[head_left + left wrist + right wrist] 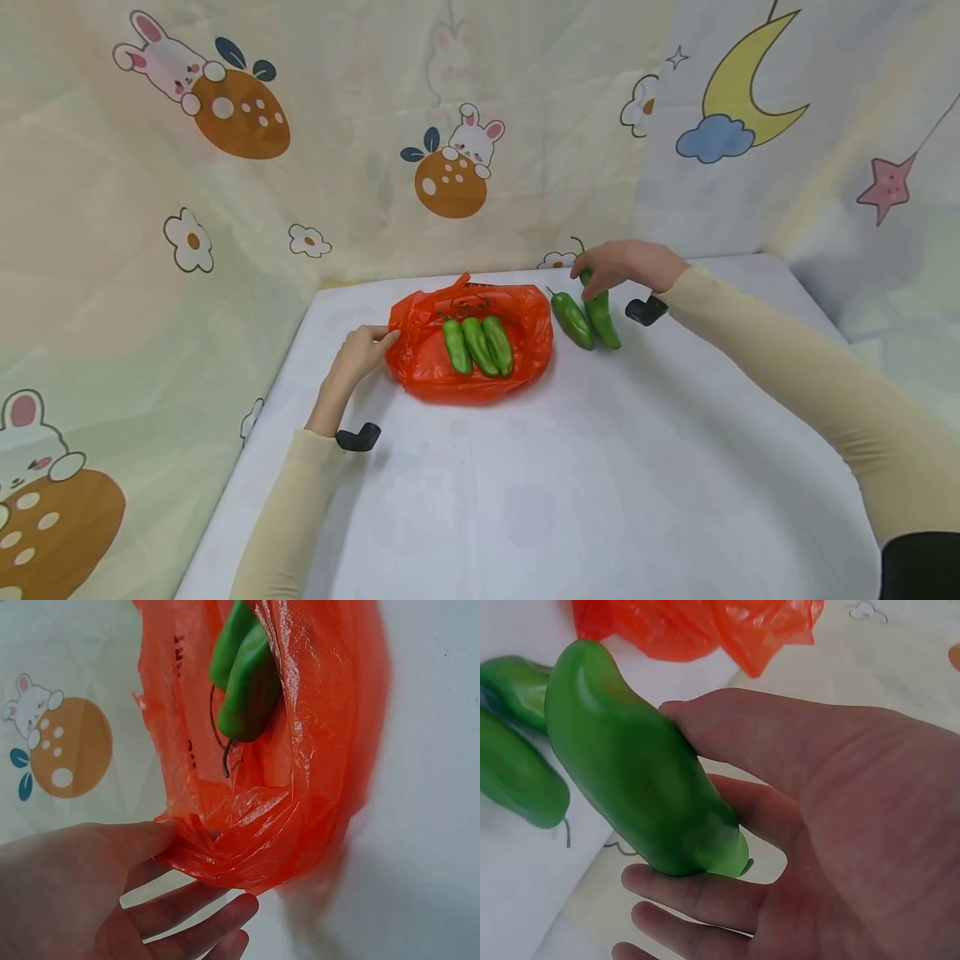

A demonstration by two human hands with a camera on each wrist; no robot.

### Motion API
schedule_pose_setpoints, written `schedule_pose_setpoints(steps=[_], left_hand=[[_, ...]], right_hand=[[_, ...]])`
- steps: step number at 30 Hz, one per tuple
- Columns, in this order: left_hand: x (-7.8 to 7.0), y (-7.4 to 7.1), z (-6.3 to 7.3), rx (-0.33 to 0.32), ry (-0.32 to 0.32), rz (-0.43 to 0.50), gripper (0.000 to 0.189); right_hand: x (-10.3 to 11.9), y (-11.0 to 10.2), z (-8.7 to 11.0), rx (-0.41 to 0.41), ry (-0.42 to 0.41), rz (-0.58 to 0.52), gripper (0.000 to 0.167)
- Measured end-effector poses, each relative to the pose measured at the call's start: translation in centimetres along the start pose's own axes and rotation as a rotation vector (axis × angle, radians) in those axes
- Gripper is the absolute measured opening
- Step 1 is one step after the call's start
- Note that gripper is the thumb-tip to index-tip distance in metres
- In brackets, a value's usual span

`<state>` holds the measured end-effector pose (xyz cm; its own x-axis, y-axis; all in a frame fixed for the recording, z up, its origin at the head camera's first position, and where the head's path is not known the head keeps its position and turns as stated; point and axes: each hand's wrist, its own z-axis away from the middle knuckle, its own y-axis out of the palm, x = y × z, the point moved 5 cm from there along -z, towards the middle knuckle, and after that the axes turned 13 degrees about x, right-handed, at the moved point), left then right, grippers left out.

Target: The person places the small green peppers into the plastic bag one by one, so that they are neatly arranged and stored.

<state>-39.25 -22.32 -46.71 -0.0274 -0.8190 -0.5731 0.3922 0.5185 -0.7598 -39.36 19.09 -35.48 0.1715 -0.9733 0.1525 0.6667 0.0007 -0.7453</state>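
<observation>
A red plastic bag point(408, 379) lies spread open on the table, with 3 green peppers point(477, 346) side by side in it. My left hand point(358, 357) pinches the bag's left rim between thumb and index finger point(150, 838); its other fingers stay loose. Right of the bag, my right hand point(628, 262) grips a green pepper point(630, 765) by its stem end, between thumb and fingers. Near that held pepper, two more green peppers point(517, 769) lie on the table. In the head view, the right hand partly covers the held pepper.
A white cloth covers the table point(510, 500). Behind and beside it hangs a pale curtain point(345, 100) printed with rabbits, flowers and a moon. The table's back edge runs just behind the bag and peppers.
</observation>
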Motion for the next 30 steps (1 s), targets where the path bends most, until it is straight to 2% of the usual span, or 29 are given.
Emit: schedule_pose_setpoints(steps=[14, 30], left_hand=[[-0.1, 0.2, 0.0, 0.000, -0.021, -0.002, 0.048], [-0.1, 0.1, 0.0, 0.002, -0.034, 0.003, 0.049]], right_hand=[[2.9, -0.6, 0.9, -0.032, -0.071, 0.078, 0.057], [5.8, -1.1, 1.5, -0.071, -0.147, 0.048, 0.058]])
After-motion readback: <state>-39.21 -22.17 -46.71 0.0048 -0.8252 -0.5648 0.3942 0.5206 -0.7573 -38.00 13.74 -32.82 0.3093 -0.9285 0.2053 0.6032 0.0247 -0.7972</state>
